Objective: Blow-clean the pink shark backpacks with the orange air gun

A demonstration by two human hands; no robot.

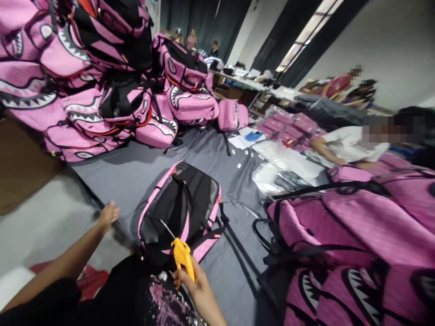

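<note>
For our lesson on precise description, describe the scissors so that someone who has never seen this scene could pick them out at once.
Start at the grey-covered table, where one backpack lies black side up before the camera wearer. At that bag's near edge in the view, the wearer's right hand holds the scissors. Their bright yellow handles set them apart from the black-and-pink bag.

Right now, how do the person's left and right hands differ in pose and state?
The right hand grips a yellow tool; the left hand shows no tool. The right hand is beside the near end of the backpack; the left hand is apart, near the edge of the grey cloth. Both hands are bare.
</note>
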